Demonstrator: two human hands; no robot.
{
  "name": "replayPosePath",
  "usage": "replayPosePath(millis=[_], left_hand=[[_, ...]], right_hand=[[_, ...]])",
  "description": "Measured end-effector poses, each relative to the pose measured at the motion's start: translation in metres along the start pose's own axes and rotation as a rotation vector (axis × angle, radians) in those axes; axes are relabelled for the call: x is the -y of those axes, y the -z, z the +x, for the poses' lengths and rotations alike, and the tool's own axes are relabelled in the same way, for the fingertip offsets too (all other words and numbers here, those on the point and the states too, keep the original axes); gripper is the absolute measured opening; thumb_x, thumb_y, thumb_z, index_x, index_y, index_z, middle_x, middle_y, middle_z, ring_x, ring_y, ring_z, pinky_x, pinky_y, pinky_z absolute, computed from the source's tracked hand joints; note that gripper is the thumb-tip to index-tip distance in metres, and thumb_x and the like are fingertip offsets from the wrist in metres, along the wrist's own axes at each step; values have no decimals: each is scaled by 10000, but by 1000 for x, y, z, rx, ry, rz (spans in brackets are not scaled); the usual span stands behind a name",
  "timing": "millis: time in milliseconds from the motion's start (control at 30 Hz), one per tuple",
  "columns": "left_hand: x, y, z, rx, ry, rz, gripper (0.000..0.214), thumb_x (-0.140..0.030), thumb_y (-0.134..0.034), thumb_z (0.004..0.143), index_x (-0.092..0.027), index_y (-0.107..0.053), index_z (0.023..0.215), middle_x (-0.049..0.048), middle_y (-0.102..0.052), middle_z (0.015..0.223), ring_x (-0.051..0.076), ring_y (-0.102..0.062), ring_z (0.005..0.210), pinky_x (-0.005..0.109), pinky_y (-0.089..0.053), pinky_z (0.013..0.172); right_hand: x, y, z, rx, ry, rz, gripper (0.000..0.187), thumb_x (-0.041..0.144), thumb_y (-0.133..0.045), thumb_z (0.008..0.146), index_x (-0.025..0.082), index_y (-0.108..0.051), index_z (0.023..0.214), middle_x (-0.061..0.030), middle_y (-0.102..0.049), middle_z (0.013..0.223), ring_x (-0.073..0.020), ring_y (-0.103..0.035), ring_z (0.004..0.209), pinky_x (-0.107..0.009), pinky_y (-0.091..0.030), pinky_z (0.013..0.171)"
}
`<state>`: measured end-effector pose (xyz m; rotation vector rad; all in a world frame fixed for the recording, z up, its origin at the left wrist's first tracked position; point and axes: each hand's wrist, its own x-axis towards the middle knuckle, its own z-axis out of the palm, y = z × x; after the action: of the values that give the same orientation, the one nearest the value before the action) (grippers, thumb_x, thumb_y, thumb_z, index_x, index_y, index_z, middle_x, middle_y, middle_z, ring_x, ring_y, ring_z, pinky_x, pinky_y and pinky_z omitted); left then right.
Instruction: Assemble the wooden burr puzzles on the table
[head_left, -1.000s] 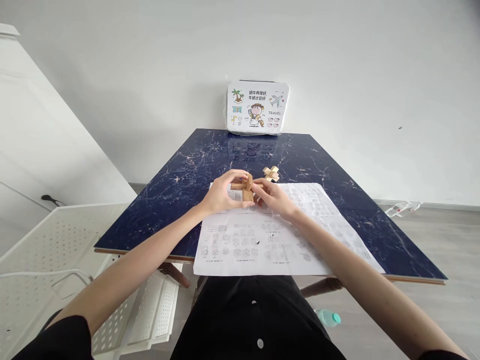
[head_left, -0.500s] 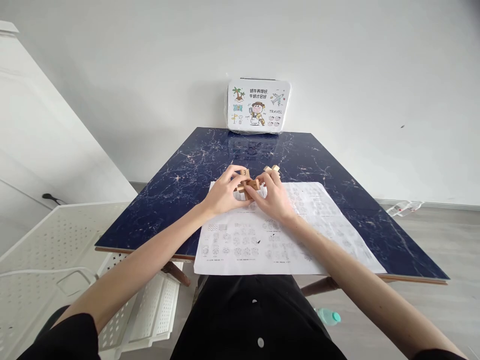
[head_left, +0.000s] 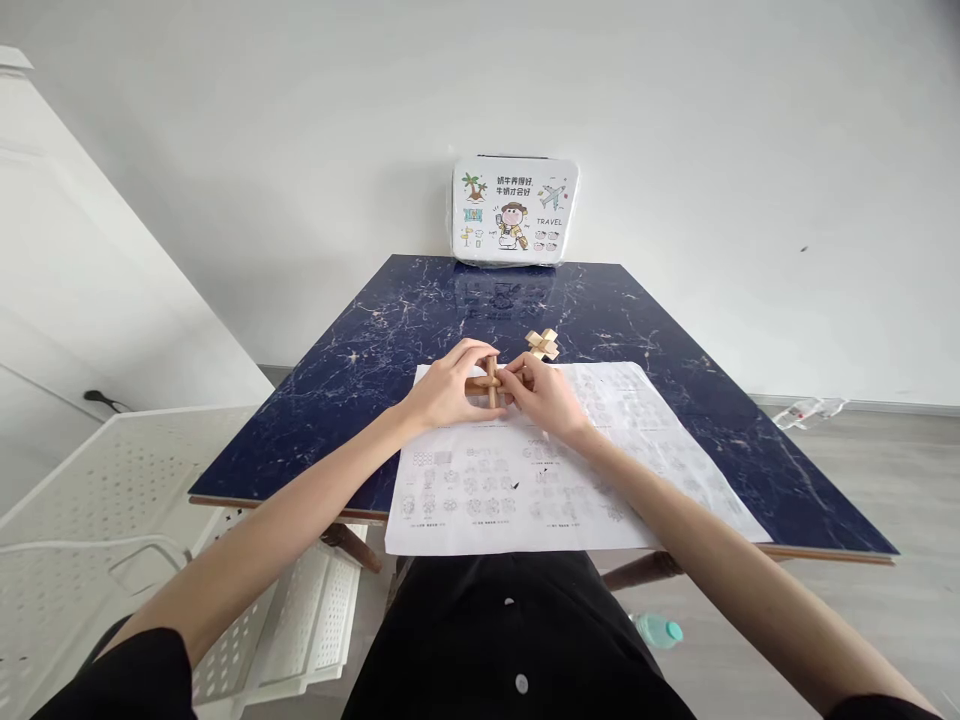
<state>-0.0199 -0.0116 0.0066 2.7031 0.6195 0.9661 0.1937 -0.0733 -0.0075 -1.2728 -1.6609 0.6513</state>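
Between my hands is a brown wooden interlocking puzzle (head_left: pixel 492 384), its bars crossing one another over the top edge of the paper sheet. My left hand (head_left: pixel 448 388) grips its upright bar, fingers at the top end and thumb at the bottom. On the other side my right hand (head_left: pixel 543 396) pinches the puzzle's right end, which the fingers partly hide. A second, paler wooden cross-shaped puzzle (head_left: pixel 542 344) rests on the table just beyond my right hand. Under both hands lies the white printed sheet (head_left: pixel 480 540), covered with small diagrams.
The dark blue marbled table (head_left: pixel 345 400) has a white cartoon-printed case (head_left: pixel 516 212) at its far edge, against the wall. A white perforated shelf (head_left: pixel 135 460) stands at the left. A bottle with a teal cap (head_left: pixel 658 631) lies on the floor below the table.
The brown puzzle has been turned, so one bar now stands upright between my left fingers and thumb. My right hand has shifted slightly, and the paler puzzle shows more fully.
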Motion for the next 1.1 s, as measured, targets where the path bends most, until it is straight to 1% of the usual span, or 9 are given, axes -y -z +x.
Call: replayPosePath(millis=[100, 200, 433, 633, 767, 833, 900, 967, 1100], left_hand=[[0, -1, 2, 20, 54, -37, 850, -669, -887, 790, -241, -545, 1440, 146, -635, 1413, 325, -711, 1223, 497, -619, 1040], [-2, -3, 5, 17, 95, -62, 865, -703, -889, 762, -241, -564, 1417, 134, -640, 1373, 303, -724, 1151, 493, -618, 1020], [-4, -4, 5, 32, 106, -49, 828, -678, -891, 758, -236, -587, 1389, 123, -639, 1345, 317, -705, 1178, 480, -622, 976], [-4, -6, 6, -37, 83, -88, 807, -630, -927, 732, -256, -605, 1370, 108, -640, 1315, 306, -699, 1168, 494, -617, 1000], [-7, -6, 7, -112, 78, -201, 767, -564, -956, 735, -285, -633, 1372, 98, -668, 1362, 305, -698, 1229, 518, -583, 1091], [-8, -5, 7, -130, 119, -303, 799, -553, -971, 726, -285, -633, 1398, 108, -684, 1407, 318, -703, 1262, 531, -572, 1115], [-8, -4, 8, -121, 190, -440, 875, -544, -980, 717, -274, -600, 1457, 130, -710, 1409, 325, -731, 1240, 543, -586, 1096], [-8, -5, 8, -100, 245, -554, 914, -520, -987, 713, -248, -577, 1483, 147, -752, 1350, 329, -760, 1199, 560, -597, 1077], [-4, -7, 8, -95, 257, -657, 836, -464, -1000, 697, -208, -614, 1394, 158, -782, 1293, 332, -781, 1171, 597, -583, 1099]], right_hand=[[-6, -1, 4, 26, -73, 163, 413, 652, -641, 987, 253, -572, 905, -12, -671, 655, -166, -581, 539, -305, -418, 525], [-14, -3, 8, 30, -113, 266, 479, 718, -682, 934, 257, -559, 901, -5, -661, 651, -149, -556, 509, -293, -412, 486], [-13, -3, 6, 20, -57, 317, 542, 772, -701, 908, 248, -563, 886, 7, -648, 645, -128, -547, 522, -281, -406, 499], [-10, 0, 6, 49, -80, 439, 596, 814, -742, 848, 244, -575, 899, 4, -661, 672, -118, -521, 527, -285, -402, 507], [-9, 1, 6, 64, -115, 568, 567, 756, -811, 830, 244, -587, 923, 11, -660, 696, -125, -544, 566, -297, -433, 555], [-8, 1, 6, 80, -132, 649, 563, 732, -843, 815, 249, -580, 937, 11, -670, 720, -133, -561, 588, -304, -443, 573], [-7, 2, 6, 106, -148, 707, 544, 709, -851, 826, 255, -578, 950, 2, -685, 761, -142, -575, 607, -312, -449, 580], [-7, 2, 5, 133, -153, 741, 512, 684, -847, 853, 259, -580, 954, -6, -691, 792, -150, -585, 627, -317, -450, 587], [-10, -1, 5, 133, -144, 767, 481, 658, -849, 866, 272, -576, 960, -8, -677, 818, -163, -585, 663, -327, -456, 607]])
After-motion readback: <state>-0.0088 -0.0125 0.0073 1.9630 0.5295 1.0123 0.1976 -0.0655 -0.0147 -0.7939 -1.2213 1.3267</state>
